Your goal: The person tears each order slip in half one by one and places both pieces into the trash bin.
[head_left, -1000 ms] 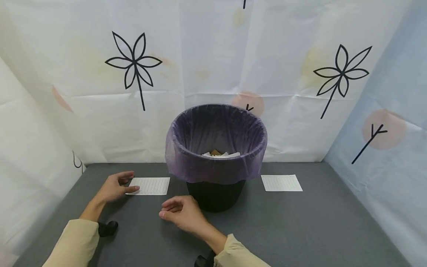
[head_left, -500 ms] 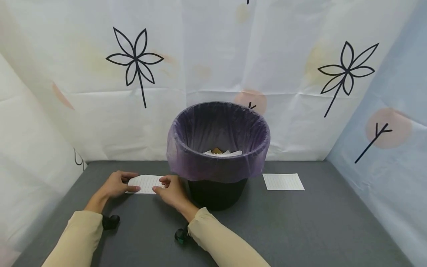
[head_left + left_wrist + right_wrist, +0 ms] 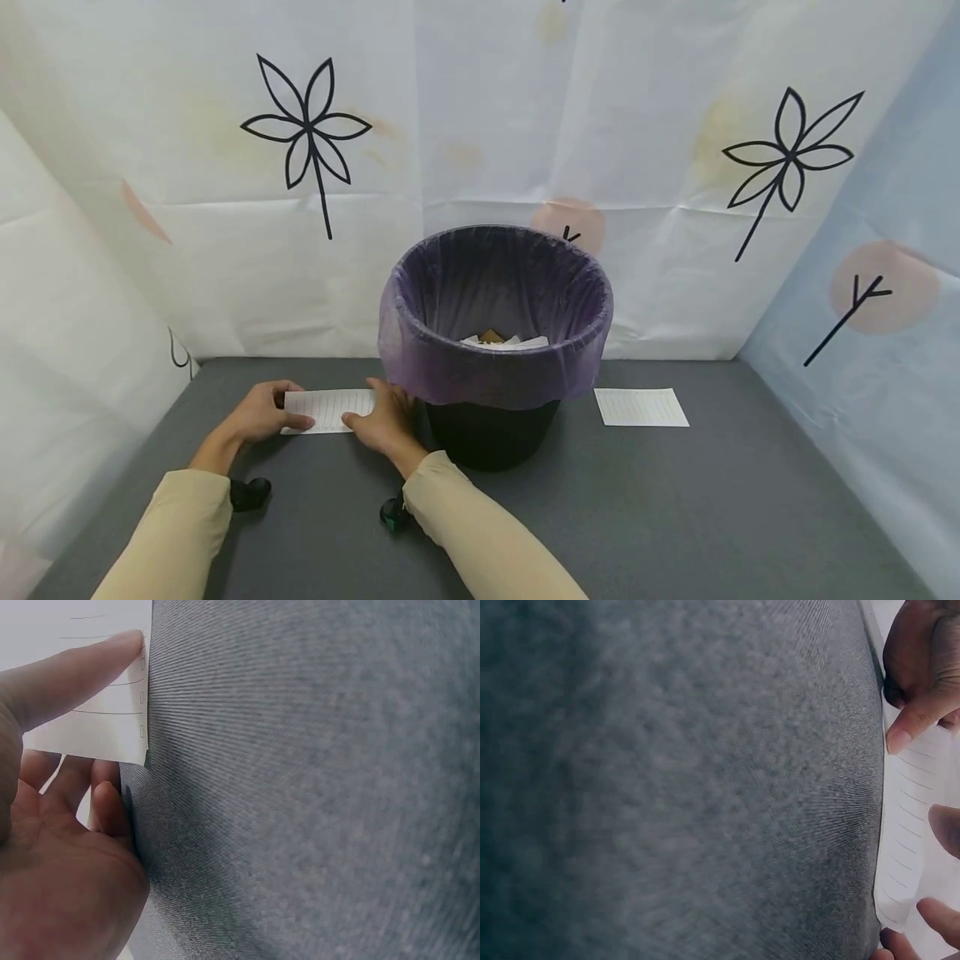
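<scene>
A white lined paper sheet [image 3: 327, 407] lies near the back left of the grey table. My left hand [image 3: 258, 411] pinches its left end, with the thumb [image 3: 112, 656] laid over the printed lines and the other fingers behind the sheet. That corner stands slightly off the cloth in the left wrist view. Around the right end is my right hand [image 3: 386, 417]. Its thumb [image 3: 946, 829] reaches over the sheet, apart from the fingers, which are spread at the right end.
Right beside my right hand stands a black bin [image 3: 491, 437] with a purple liner [image 3: 427, 358], holding scraps of paper and something brown. Another lined sheet [image 3: 641, 407] lies right of the bin. A white printed curtain [image 3: 480, 108] closes off the back.
My right hand has come left and forward, from in front of the bin to the sheet's right end. My left hand stays at the left end, where the sheet has shifted and lifted slightly.
</scene>
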Action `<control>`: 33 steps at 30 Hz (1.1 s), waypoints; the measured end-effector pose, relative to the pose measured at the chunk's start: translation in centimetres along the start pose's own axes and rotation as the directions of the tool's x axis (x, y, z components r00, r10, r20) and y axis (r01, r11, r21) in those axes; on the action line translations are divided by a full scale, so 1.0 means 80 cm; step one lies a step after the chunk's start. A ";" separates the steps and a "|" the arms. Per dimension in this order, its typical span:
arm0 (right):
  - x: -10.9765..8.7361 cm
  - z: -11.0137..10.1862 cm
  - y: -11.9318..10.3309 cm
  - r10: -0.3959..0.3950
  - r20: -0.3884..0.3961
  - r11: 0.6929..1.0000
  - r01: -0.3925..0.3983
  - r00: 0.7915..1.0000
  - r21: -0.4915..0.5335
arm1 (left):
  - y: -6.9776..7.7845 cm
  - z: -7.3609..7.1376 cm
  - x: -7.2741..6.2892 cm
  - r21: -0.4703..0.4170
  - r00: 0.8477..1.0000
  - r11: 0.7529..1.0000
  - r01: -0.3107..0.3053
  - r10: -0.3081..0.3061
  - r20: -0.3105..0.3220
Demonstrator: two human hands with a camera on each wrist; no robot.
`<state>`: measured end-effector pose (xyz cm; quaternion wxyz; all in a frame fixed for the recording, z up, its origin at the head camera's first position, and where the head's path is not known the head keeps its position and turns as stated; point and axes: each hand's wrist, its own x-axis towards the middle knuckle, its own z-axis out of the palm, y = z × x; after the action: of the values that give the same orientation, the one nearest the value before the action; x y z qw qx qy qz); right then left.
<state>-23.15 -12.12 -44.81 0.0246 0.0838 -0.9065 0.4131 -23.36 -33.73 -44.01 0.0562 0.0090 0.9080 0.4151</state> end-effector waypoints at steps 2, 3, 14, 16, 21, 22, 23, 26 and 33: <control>0.001 0.001 -0.001 -0.004 -0.008 1.000 0.003 1.000 -0.026 | 0.000 0.000 0.000 0.007 1.000 1.000 0.000 0.000 -0.004; 0.001 0.001 -0.002 -0.002 -0.016 1.000 0.001 1.000 -0.026 | 0.000 0.001 0.000 0.009 1.000 1.000 -0.003 0.003 -0.004; -0.006 0.001 -0.002 -0.024 -0.165 0.991 0.045 0.986 0.128 | -0.004 0.002 0.000 -0.081 1.000 0.996 -0.026 0.027 0.011; -0.008 0.001 -0.003 -0.025 -0.152 0.983 0.052 0.988 0.176 | -0.007 0.001 0.000 -0.100 1.000 0.995 -0.012 0.012 0.004; -0.016 -0.004 -0.008 -0.054 -0.100 0.963 0.078 0.994 0.259 | -0.014 -0.004 -0.004 -0.170 1.000 0.985 -0.030 0.029 -0.006; -0.019 -0.007 -0.010 -0.063 -0.092 0.963 0.085 0.994 0.256 | -0.015 -0.005 -0.006 -0.184 0.999 0.982 -0.040 0.040 -0.005; -0.022 -0.009 -0.011 -0.076 -0.084 0.963 0.095 0.994 0.251 | -0.015 -0.006 -0.007 -0.196 0.999 0.979 -0.052 0.052 -0.004; -0.033 -0.015 -0.017 -0.126 -0.076 0.964 0.140 0.989 0.228 | -0.015 -0.008 -0.012 -0.211 0.998 0.975 -0.066 0.067 0.001; -0.055 -0.037 -0.019 -0.262 -0.138 0.946 0.282 0.955 0.159 | -0.004 -0.010 -0.026 -0.247 0.989 0.959 -0.139 0.146 0.011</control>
<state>-18.60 -10.30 -42.28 0.1261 0.1860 -0.8430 0.4887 -21.34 -34.62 -43.53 0.0400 0.0733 0.8458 0.5268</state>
